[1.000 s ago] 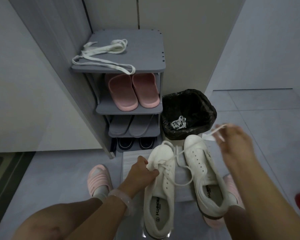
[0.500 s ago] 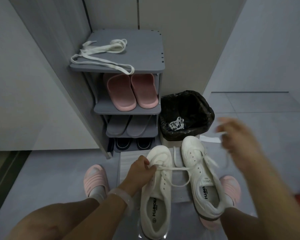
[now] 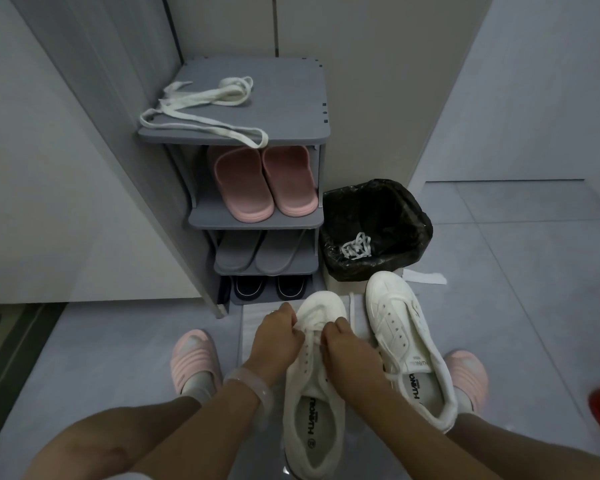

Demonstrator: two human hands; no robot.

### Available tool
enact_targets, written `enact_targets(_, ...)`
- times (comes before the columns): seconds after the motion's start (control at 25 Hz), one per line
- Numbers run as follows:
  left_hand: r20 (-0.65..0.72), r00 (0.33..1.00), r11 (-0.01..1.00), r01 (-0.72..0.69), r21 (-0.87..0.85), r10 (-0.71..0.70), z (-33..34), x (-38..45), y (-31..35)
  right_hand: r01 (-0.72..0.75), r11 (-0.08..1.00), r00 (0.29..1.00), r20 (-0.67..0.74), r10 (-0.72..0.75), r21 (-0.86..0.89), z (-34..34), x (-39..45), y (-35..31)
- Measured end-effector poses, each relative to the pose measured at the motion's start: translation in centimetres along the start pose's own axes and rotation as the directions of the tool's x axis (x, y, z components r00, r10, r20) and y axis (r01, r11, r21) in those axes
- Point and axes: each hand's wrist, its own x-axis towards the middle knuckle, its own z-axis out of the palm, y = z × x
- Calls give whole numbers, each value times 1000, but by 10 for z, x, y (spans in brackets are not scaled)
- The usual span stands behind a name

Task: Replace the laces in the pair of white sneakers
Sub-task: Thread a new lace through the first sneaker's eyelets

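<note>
Right hand [image 3: 347, 344], previously raised, now joining left hand [image 3: 278, 336]; both are pinching the lace [image 3: 312, 329] on left sneaker [image 3: 314, 386].

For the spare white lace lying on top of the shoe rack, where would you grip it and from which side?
Probably at the loop of the spare lace that hangs over the front edge of the shoe rack. Come from the front, pinching from below and above: that loop hangs free, while the rest lies flat and tangled on the shelf.

Location: home entryway. Indicators: grey tiered shoe rack [image 3: 257, 220] holding pink slippers [image 3: 262, 183] (far left, against the wall), lined waste bin [image 3: 374, 230] beside it, tiled floor [image 3: 516, 289].
</note>
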Motion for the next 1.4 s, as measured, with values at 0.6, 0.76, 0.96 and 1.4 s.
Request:
enact_targets(0.6,-26,987,948,-143,285,157,-24,-21,19,-184,942,979,138,150,279,-8,5,16)
enact_targets(0.76,273,959,959,-145,245,76,-15,-28,18,-253,885,964,183,194,392,-13,7,12)
enact_targets(0.96,372,928,999,34,-3,-31,-20,-24,10,-595,488,803,486,343,639,-23,17,14)
enact_targets(1.4,359,933,999,21,-46,-3,-19,-23,6,-689,265,721,603,341,675,-24,21,27)
